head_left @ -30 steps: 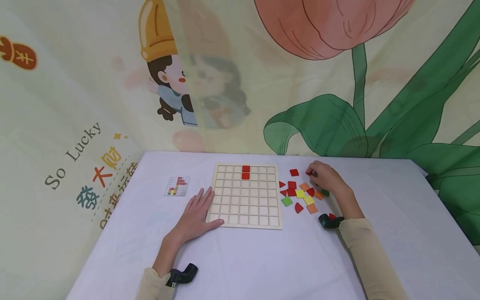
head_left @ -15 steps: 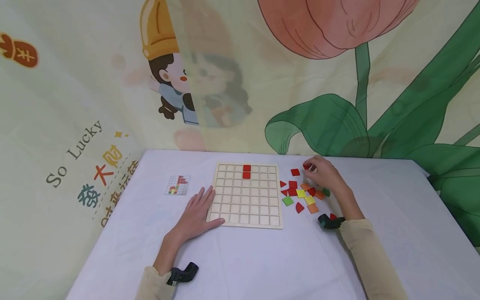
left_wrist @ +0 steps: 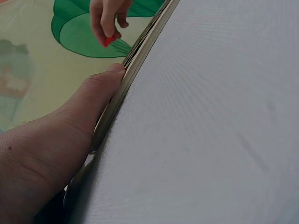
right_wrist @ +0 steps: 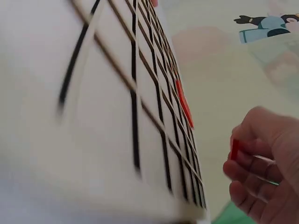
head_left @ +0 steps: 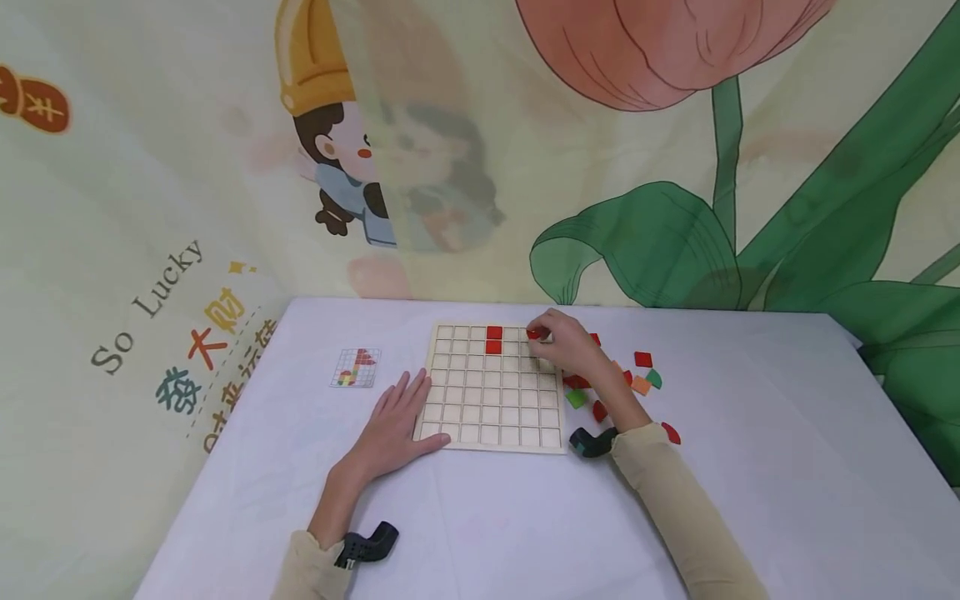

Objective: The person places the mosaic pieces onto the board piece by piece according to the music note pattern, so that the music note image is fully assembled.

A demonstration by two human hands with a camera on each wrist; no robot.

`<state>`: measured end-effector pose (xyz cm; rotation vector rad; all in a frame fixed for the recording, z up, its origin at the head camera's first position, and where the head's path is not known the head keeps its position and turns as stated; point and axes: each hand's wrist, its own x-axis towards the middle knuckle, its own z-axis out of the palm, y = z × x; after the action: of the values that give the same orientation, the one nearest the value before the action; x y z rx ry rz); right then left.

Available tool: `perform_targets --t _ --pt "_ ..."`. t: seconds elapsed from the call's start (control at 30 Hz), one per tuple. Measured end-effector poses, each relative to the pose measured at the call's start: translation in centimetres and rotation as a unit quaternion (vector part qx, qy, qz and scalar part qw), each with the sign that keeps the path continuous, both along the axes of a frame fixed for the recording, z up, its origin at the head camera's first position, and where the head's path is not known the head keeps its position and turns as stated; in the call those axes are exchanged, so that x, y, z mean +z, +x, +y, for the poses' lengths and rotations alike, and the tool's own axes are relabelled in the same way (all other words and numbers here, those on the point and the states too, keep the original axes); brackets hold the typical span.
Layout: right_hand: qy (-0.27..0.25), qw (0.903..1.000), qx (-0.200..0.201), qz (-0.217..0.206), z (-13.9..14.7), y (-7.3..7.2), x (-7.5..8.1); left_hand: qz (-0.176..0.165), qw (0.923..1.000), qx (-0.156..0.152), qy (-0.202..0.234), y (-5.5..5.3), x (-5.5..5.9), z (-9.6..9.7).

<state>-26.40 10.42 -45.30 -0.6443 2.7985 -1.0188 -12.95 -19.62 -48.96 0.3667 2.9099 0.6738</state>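
A wooden grid board [head_left: 498,408] lies on the white table. Two red square tiles [head_left: 493,340] fill neighbouring cells of one column at its far edge. My left hand [head_left: 392,423] rests along the board's left side, fingers straight, with the thumb at its near left corner. Above the far right part of the board, my right hand [head_left: 568,343] pinches a small red tile [right_wrist: 235,150] between thumb and fingertips. In the right wrist view this tile is seen edge-on, so its exact shape cannot be told. The left wrist view also shows it as a red tip [left_wrist: 109,41].
Right of the board lie loose tiles, partly hidden by my right forearm: a green one [head_left: 575,399], an orange one [head_left: 641,385], a red square [head_left: 642,359] and several others. A small pattern card [head_left: 356,367] lies left of the board. A printed cloth [head_left: 465,275] hangs behind the table.
My right hand has moved left from the loose tiles to over the board, carrying the red tile. A red square now shows farther right among the loose tiles. My left hand stays put.
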Motion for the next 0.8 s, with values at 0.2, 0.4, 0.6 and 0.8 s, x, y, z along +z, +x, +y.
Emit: perform_targets --t 0.2,0.4,0.6,0.8 --pt "0.014 0.9997 -0.012 -0.017 -3.1 -1.2 -0.8 0.002 1.0 -0.003 0.008 -0.1 0.1 0.1" --pt "0.039 0.9977 -0.053 -0.011 -4.5 -1.6 -1.2 -0.001 1.0 -0.003 0.005 -0.1 0.2 0.3" --pt "0.051 0.9973 -0.052 0.001 -5.1 -1.6 -1.3 -0.004 1.0 0.002 0.003 -0.1 0.1 0.1" --pt "0.052 0.9982 -0.021 0.022 -5.2 -1.5 -1.3 0.002 1.0 -0.003 0.008 -0.1 0.1 -0.1"
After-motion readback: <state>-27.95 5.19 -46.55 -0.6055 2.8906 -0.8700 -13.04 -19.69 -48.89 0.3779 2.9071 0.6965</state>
